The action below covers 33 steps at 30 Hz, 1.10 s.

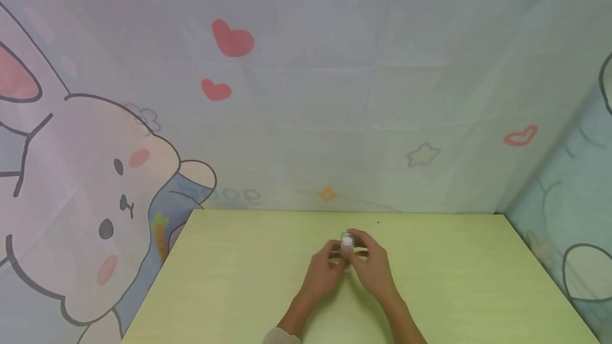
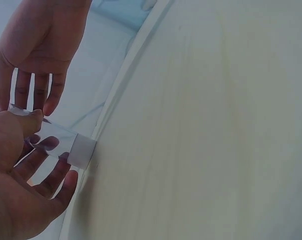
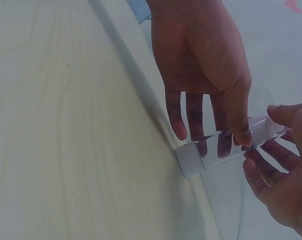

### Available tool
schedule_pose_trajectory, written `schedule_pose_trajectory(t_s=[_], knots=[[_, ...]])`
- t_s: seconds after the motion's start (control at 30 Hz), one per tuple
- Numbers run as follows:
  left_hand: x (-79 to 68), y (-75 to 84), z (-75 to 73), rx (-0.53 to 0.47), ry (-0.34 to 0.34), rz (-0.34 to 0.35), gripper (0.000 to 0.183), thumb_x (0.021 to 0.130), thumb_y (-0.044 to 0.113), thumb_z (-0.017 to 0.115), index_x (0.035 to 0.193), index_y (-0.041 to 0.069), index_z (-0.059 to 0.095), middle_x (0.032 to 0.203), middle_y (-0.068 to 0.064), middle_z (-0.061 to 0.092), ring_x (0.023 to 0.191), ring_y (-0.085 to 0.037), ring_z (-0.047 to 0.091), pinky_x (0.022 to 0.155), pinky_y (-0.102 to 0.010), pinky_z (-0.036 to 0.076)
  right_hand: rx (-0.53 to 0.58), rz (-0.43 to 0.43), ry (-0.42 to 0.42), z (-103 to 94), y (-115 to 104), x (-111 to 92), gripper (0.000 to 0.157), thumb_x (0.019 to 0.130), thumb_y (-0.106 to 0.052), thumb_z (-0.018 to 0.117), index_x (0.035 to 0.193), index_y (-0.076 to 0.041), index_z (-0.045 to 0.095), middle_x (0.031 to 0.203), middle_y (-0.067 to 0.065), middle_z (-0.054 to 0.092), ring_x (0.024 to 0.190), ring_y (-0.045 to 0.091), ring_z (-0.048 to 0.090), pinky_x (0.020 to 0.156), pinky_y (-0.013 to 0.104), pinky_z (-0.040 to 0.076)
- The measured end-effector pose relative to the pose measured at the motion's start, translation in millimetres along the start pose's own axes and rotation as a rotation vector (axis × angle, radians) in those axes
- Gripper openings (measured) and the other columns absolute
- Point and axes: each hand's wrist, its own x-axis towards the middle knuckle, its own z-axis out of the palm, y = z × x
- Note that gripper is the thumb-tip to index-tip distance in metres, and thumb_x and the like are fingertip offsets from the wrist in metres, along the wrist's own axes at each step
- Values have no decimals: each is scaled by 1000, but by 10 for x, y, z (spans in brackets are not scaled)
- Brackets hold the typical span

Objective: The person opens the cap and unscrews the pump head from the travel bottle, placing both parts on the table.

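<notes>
A clear cylindrical bottle [image 1: 347, 240] with a white band at its lower end stands between both hands over the middle of the table. In the left wrist view, that white end [image 2: 82, 151] points down close to the tabletop; whether it touches is hard to tell. My left hand [image 1: 321, 276] grips the bottle's body, thumb on the near side and fingers behind. Thumb and fingers of my right hand [image 1: 376, 266] pinch the upper end. Through the bottle [image 3: 215, 151] in the right wrist view, fingers show behind the transparent wall. White shows inside its top.
The pale wood-grain table [image 1: 229, 280] extends to both sides of the hands. Behind it hangs a printed cloth backdrop [image 1: 306, 121] with hearts, stars and a rabbit, which also covers the sides. A tiny dark speck [image 1: 379, 222] lies near the far edge.
</notes>
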Motion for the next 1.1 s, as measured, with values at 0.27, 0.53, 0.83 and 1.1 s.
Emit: schedule_pose_trajectory(t_s=[0.27, 0.53, 0.83, 1.1], knots=[[-7, -6, 4, -2, 0, -2, 29, 107, 31, 67, 132, 17, 64, 135, -4, 69, 121, -30, 68, 90, -33, 60, -11, 19, -7, 0, 13, 9, 38, 99, -16, 78, 135, -11, 68, 120, 2, 73, 113, 25, 67, 93, 42, 59], [-15, 5, 12, -5, -8, -11, 30, 107, 33, 65, 133, 18, 63, 135, -4, 69, 122, -30, 67, 90, -31, 59, -12, 25, -4, 5, 16, 12, 39, 99, -16, 78, 136, -11, 68, 121, 2, 73, 113, 24, 67, 94, 44, 59], [-24, -13, 35, -20, -11, -34, 29, 107, 34, 65, 133, 20, 63, 135, -2, 69, 122, -26, 67, 89, -29, 58, -23, 31, -3, 7, 32, -1, 39, 99, -18, 78, 136, -12, 67, 122, 2, 73, 114, 23, 67, 93, 41, 59], [-21, 10, 41, -27, -14, -28, 30, 108, 35, 64, 134, 20, 62, 136, -2, 68, 123, -27, 67, 90, -29, 59, -14, 8, -3, -5, 16, 3, 39, 99, -15, 78, 136, -10, 67, 122, 4, 73, 113, 24, 67, 93, 46, 59]])
